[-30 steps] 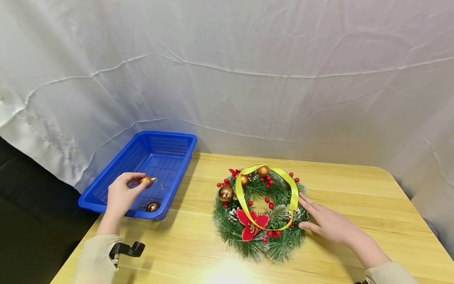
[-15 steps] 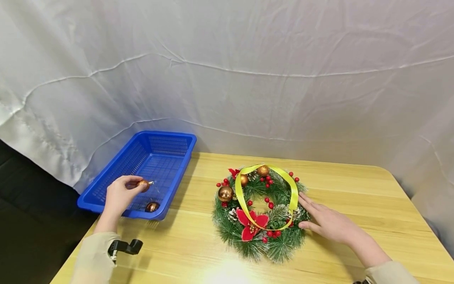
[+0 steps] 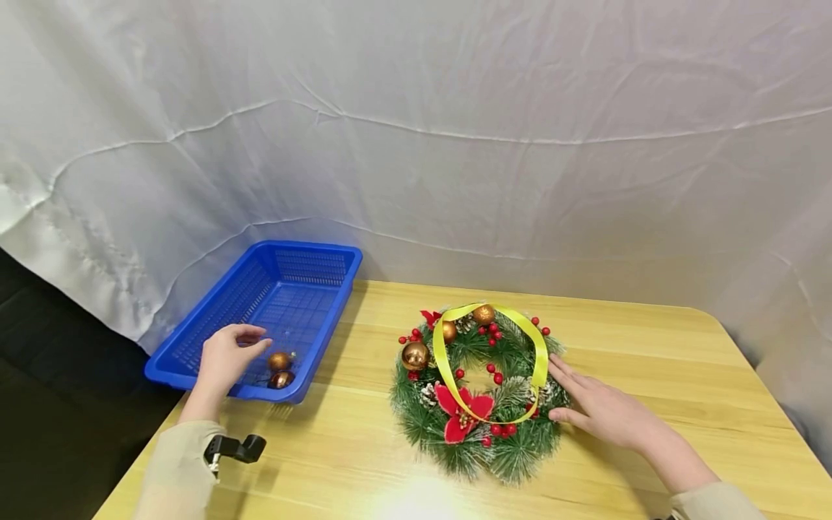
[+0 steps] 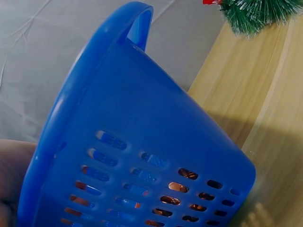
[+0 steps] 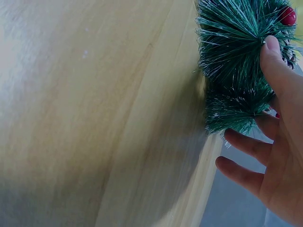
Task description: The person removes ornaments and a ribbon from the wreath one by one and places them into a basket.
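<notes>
We see the left hand over the near end of the basket, thumb and fingers slightly parted and, as far as we can tell, holding nothing. Two baubles lie close together inside. The right hand, fingers extended, touches the edge of the wreath, which lies on the table under a looped ribbon.

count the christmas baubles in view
5. Blue basket: matte bauble and glossy bauble, near its closer end. Green wreath: large bauble on its left, upper-left bauble, top bauble. Others may be hidden.
</notes>
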`<state>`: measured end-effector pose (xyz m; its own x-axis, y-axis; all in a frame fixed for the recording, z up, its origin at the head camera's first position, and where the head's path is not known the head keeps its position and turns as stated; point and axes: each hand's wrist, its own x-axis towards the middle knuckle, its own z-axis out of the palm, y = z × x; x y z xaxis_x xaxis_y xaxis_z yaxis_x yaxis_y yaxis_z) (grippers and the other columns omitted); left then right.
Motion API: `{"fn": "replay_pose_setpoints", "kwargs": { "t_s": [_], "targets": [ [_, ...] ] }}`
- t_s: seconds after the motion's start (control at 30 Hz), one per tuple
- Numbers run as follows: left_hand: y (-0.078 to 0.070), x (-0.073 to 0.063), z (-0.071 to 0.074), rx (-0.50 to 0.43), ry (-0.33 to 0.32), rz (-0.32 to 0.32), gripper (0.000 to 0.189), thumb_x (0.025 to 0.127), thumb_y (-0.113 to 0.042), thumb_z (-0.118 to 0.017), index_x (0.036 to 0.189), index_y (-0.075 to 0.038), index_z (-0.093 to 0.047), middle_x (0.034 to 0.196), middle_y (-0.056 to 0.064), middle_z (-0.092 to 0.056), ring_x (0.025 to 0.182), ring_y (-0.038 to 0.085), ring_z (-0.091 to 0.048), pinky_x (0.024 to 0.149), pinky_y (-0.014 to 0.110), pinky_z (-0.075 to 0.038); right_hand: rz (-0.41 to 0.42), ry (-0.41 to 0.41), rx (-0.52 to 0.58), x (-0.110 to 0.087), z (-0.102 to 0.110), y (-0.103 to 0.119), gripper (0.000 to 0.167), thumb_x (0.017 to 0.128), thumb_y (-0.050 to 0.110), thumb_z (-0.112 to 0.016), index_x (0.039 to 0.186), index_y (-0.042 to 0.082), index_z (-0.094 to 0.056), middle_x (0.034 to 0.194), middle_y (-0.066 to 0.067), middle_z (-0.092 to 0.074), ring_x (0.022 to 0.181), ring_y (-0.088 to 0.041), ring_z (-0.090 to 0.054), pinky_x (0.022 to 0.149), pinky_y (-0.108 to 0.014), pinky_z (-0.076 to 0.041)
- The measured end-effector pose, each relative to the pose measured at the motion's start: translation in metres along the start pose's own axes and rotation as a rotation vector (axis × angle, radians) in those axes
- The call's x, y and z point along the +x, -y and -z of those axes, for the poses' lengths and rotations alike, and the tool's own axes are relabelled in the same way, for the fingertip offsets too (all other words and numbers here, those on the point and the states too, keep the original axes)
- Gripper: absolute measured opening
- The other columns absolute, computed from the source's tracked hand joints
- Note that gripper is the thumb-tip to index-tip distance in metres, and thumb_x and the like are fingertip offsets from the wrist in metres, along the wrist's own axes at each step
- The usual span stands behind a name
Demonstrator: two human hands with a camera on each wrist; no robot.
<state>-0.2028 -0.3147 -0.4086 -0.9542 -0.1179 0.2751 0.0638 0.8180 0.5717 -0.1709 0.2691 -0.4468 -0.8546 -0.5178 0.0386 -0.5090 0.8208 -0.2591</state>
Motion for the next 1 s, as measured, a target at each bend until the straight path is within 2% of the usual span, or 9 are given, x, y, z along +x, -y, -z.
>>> {"fn": "replay_pose_setpoints", "kwargs": {
  "t_s": [0.1,0.33,0.57,0.7,0.8,1.0],
  "targets": [
    [0.0,-0.001,0.0,0.002,-0.017,-0.009,0.029,0.085,-0.02,-0.073,0.103,0.003,-0.069,0.097,0.021,-0.068,0.09,0.037,-0.063,0.075,0.05,-0.05,-0.002,-0.003,-0.003,-0.001,0.0,0.0,0.074,0.094,0.053,-0.047,0.152,0.013,-0.026,0.154,-0.013,-0.024,0.125,-0.044,-0.044,0.1,-0.059,-0.036],
    [-0.003,-0.002,0.001,-0.06,-0.061,-0.002,0.034,0.085,-0.024,-0.073,0.106,0.002,-0.069,0.101,0.021,-0.067,0.093,0.039,-0.064,0.079,0.052,-0.051,0.0,-0.007,-0.004,-0.001,-0.001,-0.001,0.074,0.094,0.053,-0.047,0.152,0.012,-0.025,0.154,-0.014,-0.024,0.125,-0.044,-0.043,0.1,-0.059,-0.036],
    [-0.014,-0.004,0.001,-0.053,-0.15,-0.036,0.029,0.086,-0.022,-0.073,0.106,-0.002,-0.071,0.101,0.016,-0.067,0.089,0.033,-0.066,0.071,0.037,-0.054,-0.013,0.003,-0.001,0.0,-0.002,-0.003,0.074,0.094,0.054,-0.047,0.152,0.012,-0.025,0.155,-0.012,-0.022,0.126,-0.043,-0.042,0.102,-0.058,-0.034],
    [-0.029,-0.004,0.001,-0.095,-0.17,-0.086,0.027,0.087,-0.022,-0.072,0.106,-0.003,-0.071,0.103,0.014,-0.065,0.09,0.03,-0.065,0.077,0.043,-0.054,-0.009,0.002,-0.002,0.0,-0.003,-0.003,0.074,0.094,0.054,-0.047,0.152,0.012,-0.025,0.155,-0.012,-0.023,0.126,-0.043,-0.042,0.102,-0.058,-0.035],
    [-0.046,-0.003,0.001,-0.147,-0.161,-0.121,0.027,0.087,-0.021,-0.072,0.107,-0.004,-0.07,0.103,0.012,-0.064,0.092,0.027,-0.063,0.081,0.046,-0.053,-0.001,-0.001,-0.001,-0.001,-0.003,-0.002,0.074,0.094,0.053,-0.047,0.152,0.013,-0.025,0.154,-0.012,-0.023,0.126,-0.043,-0.043,0.101,-0.058,-0.036],
    [-0.083,-0.005,-0.007,-0.267,-0.126,-0.185,0.026,0.085,-0.021,-0.075,0.106,-0.008,-0.071,0.103,0.006,-0.065,0.093,0.017,-0.061,0.082,0.028,-0.053,-0.002,-0.002,0.005,-0.001,-0.003,-0.002,0.074,0.094,0.053,-0.047,0.152,0.013,-0.024,0.155,-0.012,-0.022,0.126,-0.043,-0.043,0.101,-0.058,-0.035]
  ]
}}
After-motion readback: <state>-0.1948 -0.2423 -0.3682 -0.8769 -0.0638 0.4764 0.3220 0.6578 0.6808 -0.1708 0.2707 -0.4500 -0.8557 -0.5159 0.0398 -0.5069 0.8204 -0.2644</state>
